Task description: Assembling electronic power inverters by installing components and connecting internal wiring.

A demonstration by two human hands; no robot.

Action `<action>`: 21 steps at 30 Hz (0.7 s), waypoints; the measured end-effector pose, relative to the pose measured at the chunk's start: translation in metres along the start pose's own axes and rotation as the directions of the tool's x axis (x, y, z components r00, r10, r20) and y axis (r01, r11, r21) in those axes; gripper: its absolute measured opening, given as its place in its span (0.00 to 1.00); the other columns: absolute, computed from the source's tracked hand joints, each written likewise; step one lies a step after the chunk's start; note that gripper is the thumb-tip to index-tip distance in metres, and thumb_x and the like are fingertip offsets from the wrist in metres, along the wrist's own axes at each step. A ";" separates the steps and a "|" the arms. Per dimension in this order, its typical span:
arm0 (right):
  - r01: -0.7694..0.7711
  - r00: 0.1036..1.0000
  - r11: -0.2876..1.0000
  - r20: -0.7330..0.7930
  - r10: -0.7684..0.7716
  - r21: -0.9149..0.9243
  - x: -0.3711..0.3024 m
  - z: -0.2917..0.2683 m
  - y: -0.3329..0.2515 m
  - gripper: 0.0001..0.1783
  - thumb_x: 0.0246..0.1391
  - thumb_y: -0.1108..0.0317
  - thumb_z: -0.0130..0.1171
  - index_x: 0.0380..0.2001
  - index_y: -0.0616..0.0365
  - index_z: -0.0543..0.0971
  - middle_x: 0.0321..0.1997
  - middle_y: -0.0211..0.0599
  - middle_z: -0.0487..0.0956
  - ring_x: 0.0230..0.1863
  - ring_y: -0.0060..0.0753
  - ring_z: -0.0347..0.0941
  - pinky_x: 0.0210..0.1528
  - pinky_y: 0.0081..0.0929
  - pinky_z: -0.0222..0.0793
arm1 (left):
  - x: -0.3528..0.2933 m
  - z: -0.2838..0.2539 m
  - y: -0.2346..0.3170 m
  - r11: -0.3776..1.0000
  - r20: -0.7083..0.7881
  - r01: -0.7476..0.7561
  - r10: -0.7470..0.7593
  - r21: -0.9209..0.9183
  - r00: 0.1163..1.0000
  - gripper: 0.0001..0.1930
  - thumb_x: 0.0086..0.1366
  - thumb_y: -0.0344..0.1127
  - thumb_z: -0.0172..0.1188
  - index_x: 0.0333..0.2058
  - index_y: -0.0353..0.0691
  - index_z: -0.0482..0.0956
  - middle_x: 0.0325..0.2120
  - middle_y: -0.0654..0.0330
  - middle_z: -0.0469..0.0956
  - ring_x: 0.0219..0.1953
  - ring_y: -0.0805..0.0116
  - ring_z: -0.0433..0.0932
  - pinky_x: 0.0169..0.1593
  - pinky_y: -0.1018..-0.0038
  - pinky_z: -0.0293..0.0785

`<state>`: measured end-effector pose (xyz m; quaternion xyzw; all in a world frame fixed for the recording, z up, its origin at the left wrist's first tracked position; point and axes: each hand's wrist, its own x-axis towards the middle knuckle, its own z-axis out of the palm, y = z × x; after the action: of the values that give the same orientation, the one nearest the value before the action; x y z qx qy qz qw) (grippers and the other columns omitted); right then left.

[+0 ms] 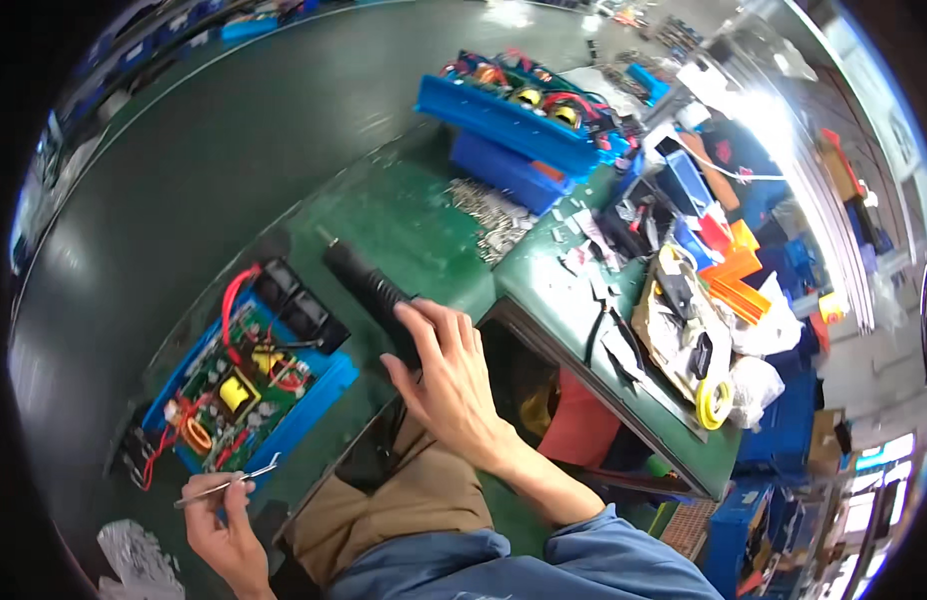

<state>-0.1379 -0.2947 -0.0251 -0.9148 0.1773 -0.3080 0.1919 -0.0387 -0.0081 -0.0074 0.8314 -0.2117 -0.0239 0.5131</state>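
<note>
My left hand (222,528), at the lower left, pinches thin metal tweezers (252,475) with a bent tip. The tip is just off the near edge of an open blue metal case (324,385). Inside the case lies a green circuit board (219,375) with a yellow transformer, a copper coil and red wires. A black end panel (299,305) with two fans stands at its far end, a thick red wire beside it. Near the middle, my right hand (449,385) has its thumb and fingers around the rear of a black electric screwdriver (369,285), whose bit points away to the left.
A long blue case (514,125) full of boards and coils rests on a blue bin (504,170), beside a heap of small metal parts (489,215). Rightward, a green side table (574,290) carries pliers, yellow tape (716,402) and orange bins (736,275). Clear plastic (139,560) lies lower left.
</note>
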 end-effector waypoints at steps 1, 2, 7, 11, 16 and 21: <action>-0.052 0.998 0.993 -0.029 0.049 -0.104 -0.001 0.001 0.014 0.32 0.53 0.68 0.68 0.61 0.59 0.71 0.54 0.45 0.74 0.53 0.52 0.70 0.55 0.43 0.67 | 0.004 0.006 -0.005 1.000 -0.027 -0.017 0.017 0.001 0.999 0.03 0.72 0.25 0.56 0.42 0.34 0.75 0.35 0.61 0.77 0.34 0.75 0.79 0.38 0.79 0.73; -0.013 1.000 0.984 -0.003 0.012 -0.178 -0.002 0.000 0.022 0.36 0.52 0.66 0.68 0.64 0.59 0.69 0.52 0.46 0.74 0.50 0.52 0.71 0.52 0.42 0.69 | 0.009 0.009 -0.007 0.999 -0.011 -0.036 0.036 -0.006 0.999 0.03 0.72 0.25 0.56 0.42 0.34 0.75 0.35 0.61 0.77 0.34 0.75 0.79 0.38 0.79 0.73; -0.003 0.993 0.997 0.120 0.013 -0.078 -0.020 -0.013 0.038 0.40 0.49 0.68 0.68 0.66 0.59 0.66 0.45 0.46 0.73 0.47 0.52 0.71 0.46 0.41 0.73 | 0.027 0.022 -0.021 0.971 -0.022 -0.238 0.239 0.035 0.971 0.03 0.72 0.25 0.57 0.42 0.33 0.75 0.37 0.60 0.76 0.36 0.72 0.79 0.41 0.77 0.75; -0.387 0.908 0.884 0.273 0.317 0.262 -0.075 -0.030 0.016 0.44 0.48 0.68 0.67 0.68 0.59 0.61 0.47 0.53 0.75 0.44 0.60 0.74 0.45 0.46 0.73 | 0.033 0.022 -0.020 0.951 0.011 -0.304 0.304 0.055 0.953 0.03 0.68 0.21 0.59 0.39 0.30 0.75 0.36 0.54 0.77 0.36 0.64 0.79 0.40 0.73 0.77; -0.922 0.375 0.274 0.808 0.455 0.273 -0.113 -0.038 -0.010 0.30 0.57 0.59 0.70 0.57 0.58 0.70 0.28 0.24 0.69 0.26 0.15 0.65 0.26 0.21 0.62 | 0.031 0.018 -0.015 0.933 0.026 -0.337 0.337 0.125 0.941 0.05 0.66 0.19 0.61 0.38 0.32 0.77 0.34 0.53 0.81 0.37 0.61 0.80 0.43 0.70 0.77; -0.907 0.421 0.169 0.802 0.424 0.386 -0.160 -0.028 -0.032 0.23 0.52 0.65 0.73 0.48 0.57 0.74 0.31 0.21 0.69 0.30 0.16 0.63 0.31 0.20 0.60 | 0.040 0.033 -0.016 0.916 0.041 -0.391 0.389 0.093 0.920 0.07 0.63 0.18 0.64 0.38 0.33 0.77 0.35 0.53 0.83 0.37 0.61 0.81 0.45 0.70 0.77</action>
<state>-0.2685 -0.2036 -0.0689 -0.5696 0.3629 0.0377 0.7365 -0.0060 -0.0449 -0.0297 0.7968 -0.3796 0.0802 0.4632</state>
